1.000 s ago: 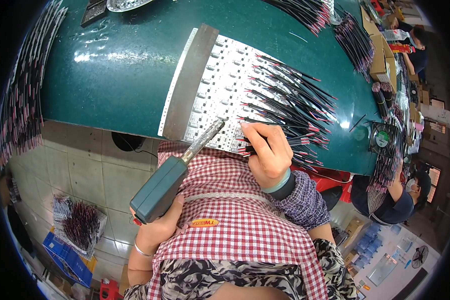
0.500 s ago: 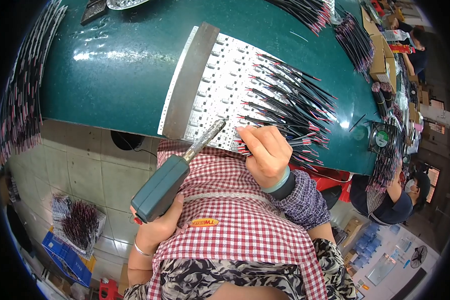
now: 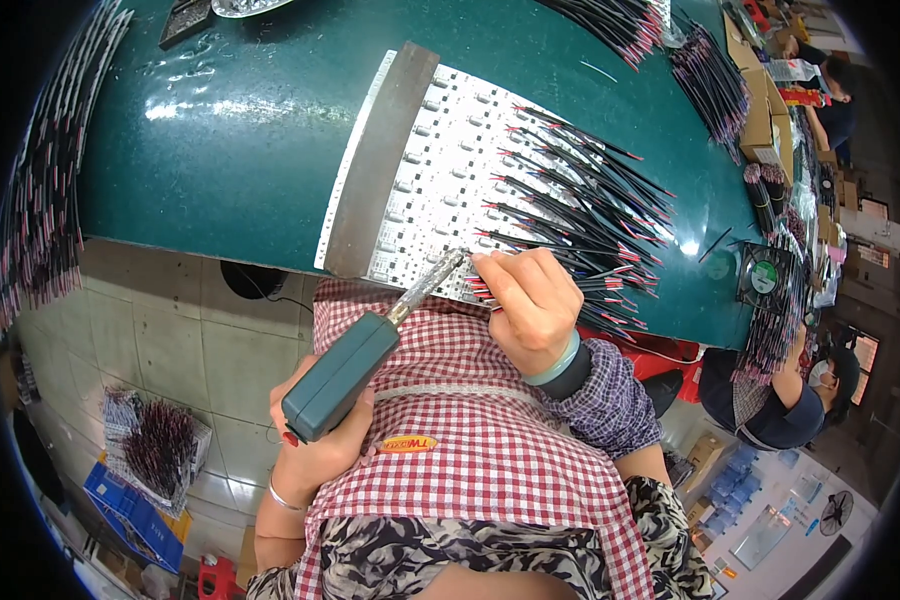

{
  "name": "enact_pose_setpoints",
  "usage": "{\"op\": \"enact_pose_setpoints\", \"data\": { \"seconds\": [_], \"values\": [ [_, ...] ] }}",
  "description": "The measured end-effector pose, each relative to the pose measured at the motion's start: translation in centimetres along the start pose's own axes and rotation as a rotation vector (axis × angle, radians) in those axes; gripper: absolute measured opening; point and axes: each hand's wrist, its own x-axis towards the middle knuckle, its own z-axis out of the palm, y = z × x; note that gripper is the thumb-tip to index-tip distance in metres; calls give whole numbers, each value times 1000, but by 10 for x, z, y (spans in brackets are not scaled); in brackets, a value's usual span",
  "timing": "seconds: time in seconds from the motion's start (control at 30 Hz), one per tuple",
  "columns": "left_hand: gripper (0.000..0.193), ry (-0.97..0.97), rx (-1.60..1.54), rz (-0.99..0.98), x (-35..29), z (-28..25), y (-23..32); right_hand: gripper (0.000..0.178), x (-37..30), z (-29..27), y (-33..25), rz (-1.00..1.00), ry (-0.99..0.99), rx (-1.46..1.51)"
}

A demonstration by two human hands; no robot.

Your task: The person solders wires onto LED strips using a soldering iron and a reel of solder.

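Note:
My left hand [image 3: 332, 450] is closed round the dark green body of a soldering gun [image 3: 340, 376]. Its long metal tip reaches up to the white circuit board panel [image 3: 440, 165], right beside the fingertips of my right hand [image 3: 536, 312]. Those right fingers are pinched at the panel's right edge around a thin black wire, whose end they mostly cover. Several black wires [image 3: 580, 190] with red tips fan out to the right from the panel. Across its left part lies a flat dark metal bar [image 3: 382, 165].
Bundles of wires lie at the green table's [image 3: 220, 180] left end [image 3: 50, 170], far edge [image 3: 620, 30] and right side [image 3: 710, 85]. A small black fan [image 3: 760, 277] and a cardboard box [image 3: 762, 115] stand at the right. A co-worker [image 3: 790, 390] sits beyond. A blue crate [image 3: 135, 515] is on the floor.
The soldering gun in my left hand has shifted right and its tip has come close to my right fingertips. My right hand has barely moved.

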Motion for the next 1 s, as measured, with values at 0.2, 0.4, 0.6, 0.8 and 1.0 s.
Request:
{"op": "enact_pose_setpoints", "data": {
  "seconds": [0.2,0.4,0.6,0.8,1.0],
  "values": [
    [16,-32,50,-4,0,-1,0,45,1,-1,-1,-1,-5,-2],
    [16,30,-1,-15,-5,0,-4,45,0,-1,-1,7,-10,2],
    [16,19,35,-17,-6,-2,-1,43,2,-2,1,50,-5,42],
    [15,-4,31,10,-4,-2,0,49,4,-5,1,111,-34,134],
    [15,5,11,-10,-7,-2,-3,48,4,-4,2,141,-26,165]
  ]
}}
